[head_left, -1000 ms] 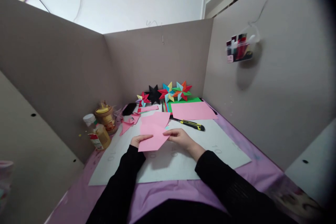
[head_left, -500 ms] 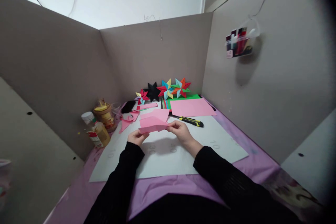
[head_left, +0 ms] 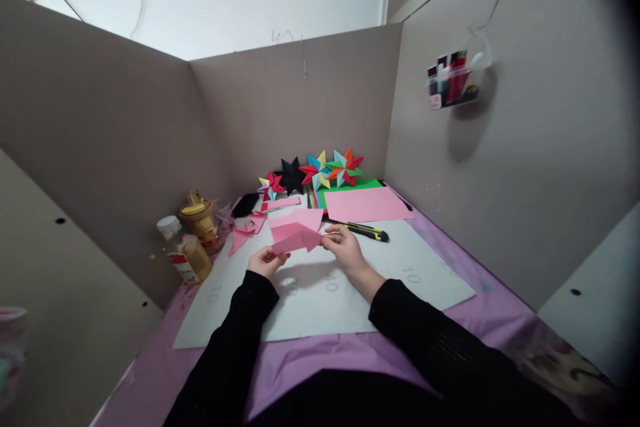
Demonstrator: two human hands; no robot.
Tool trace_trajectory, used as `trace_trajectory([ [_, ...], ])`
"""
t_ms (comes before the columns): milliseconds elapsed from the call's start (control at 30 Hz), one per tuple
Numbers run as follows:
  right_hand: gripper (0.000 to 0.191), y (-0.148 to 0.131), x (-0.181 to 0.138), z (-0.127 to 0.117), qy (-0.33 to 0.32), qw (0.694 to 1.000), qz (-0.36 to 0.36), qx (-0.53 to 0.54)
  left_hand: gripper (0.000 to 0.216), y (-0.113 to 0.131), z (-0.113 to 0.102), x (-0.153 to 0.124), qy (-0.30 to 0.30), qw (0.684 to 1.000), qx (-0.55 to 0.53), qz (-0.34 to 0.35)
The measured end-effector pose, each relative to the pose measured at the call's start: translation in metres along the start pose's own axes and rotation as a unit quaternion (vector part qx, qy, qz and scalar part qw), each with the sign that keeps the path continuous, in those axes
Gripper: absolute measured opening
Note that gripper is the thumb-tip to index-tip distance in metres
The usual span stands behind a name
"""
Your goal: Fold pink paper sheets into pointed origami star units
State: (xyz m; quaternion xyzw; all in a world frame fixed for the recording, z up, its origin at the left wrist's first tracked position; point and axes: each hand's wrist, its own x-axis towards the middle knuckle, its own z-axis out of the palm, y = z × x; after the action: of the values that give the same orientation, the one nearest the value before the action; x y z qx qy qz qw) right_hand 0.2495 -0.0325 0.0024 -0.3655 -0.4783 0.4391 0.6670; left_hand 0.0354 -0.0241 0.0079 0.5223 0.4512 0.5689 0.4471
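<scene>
A creased piece of pink paper (head_left: 296, 241) is held up above the white board (head_left: 350, 307), pinched at both ends. My left hand (head_left: 267, 262) grips its left end between thumb and fingers. At the other end my right hand (head_left: 344, 248) pinches the edge, fingers bent. Behind the held piece another pink sheet (head_left: 307, 217) shows, partly covered by it. Folded pink paper pieces (head_left: 244, 235) lie left of the hands. A black and yellow utility knife (head_left: 367, 232) lies just beyond my right hand.
Several folded paper stars (head_left: 320, 170) lean on the back panel. A pink sheet (head_left: 367, 203) tops green paper at the back right. On the left stand a glue bottle (head_left: 189, 257), a brown tub (head_left: 201, 220) and a black phone (head_left: 246, 205). A clear container (head_left: 455, 80) hangs on the right panel.
The pink paper in my hands has tilted, its left end now lower and a fold showing on the right. Both hands have shifted slightly right in view.
</scene>
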Motion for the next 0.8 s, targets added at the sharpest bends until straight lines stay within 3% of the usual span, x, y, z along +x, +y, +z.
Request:
trace_trajectory([
  [200, 0.031, -0.004, -0.002, 0.003, -0.034, 0.999, 0.026, -0.005, 0.036, -0.005, -0.007, 0.008, 0.048, 0.999, 0.005, 0.001],
  [367, 0.03, -0.006, -0.002, 0.002, -0.027, 0.999, 0.016, -0.024, 0.036, -0.008, -0.007, 0.01, 0.08, 0.997, 0.003, 0.01],
  [800, 0.025, -0.01, -0.005, 0.003, -0.075, 0.987, -0.037, -0.137, 0.027, -0.004, -0.001, 0.002, 0.052, 0.995, 0.038, 0.071],
])
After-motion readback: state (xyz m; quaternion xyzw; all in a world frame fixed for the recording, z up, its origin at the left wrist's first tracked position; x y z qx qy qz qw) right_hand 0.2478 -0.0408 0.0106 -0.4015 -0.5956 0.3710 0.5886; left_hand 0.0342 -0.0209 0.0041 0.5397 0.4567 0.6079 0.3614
